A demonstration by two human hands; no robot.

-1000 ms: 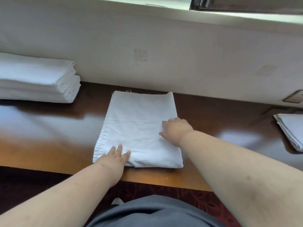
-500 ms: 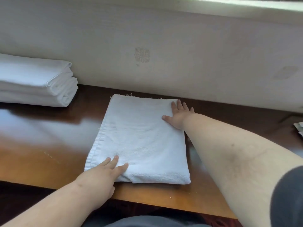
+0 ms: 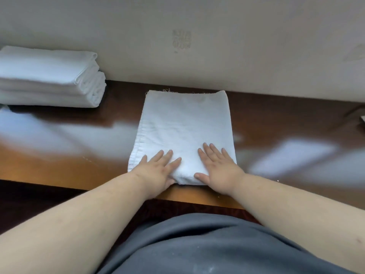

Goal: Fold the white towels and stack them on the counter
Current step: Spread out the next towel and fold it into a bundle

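A white towel (image 3: pixel 183 123), folded into a narrow rectangle, lies flat on the brown counter (image 3: pixel 59 155), its far end frayed and close to the wall. My left hand (image 3: pixel 158 169) rests palm down on the towel's near left corner, fingers spread. My right hand (image 3: pixel 219 167) lies flat on the near right corner in the same way. Neither hand grips the cloth. At the back left stands a stack of folded white towels (image 3: pixel 49 78) against the wall.
A pale wall (image 3: pixel 256 46) runs along the back of the counter. The corner of another white cloth (image 3: pixel 363 118) peeks in at the right edge. The counter's front edge lies just below my hands, with my grey shirt beneath it.
My right hand has come back from the towel's far right corner to its near right corner. My left hand stays at the near left corner. The view has shifted lower.
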